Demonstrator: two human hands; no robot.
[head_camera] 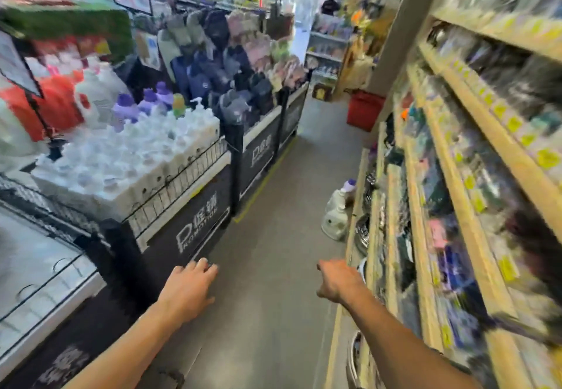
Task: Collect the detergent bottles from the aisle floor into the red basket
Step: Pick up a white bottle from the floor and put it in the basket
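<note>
Left hand [191,285] spread, right hand [337,282] loosely curled, empty; detergent bottle [336,212] upright, cap up

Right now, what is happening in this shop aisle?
A person is in the aisle with the left hand and the right hand stretched forward, both holding nothing. One white detergent bottle with a purple cap stands on the floor by the right shelf. The red basket sits farther down the aisle.

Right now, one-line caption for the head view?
Empty left hand and right hand extend toward a detergent bottle on the aisle floor; red basket stands beyond.
</note>
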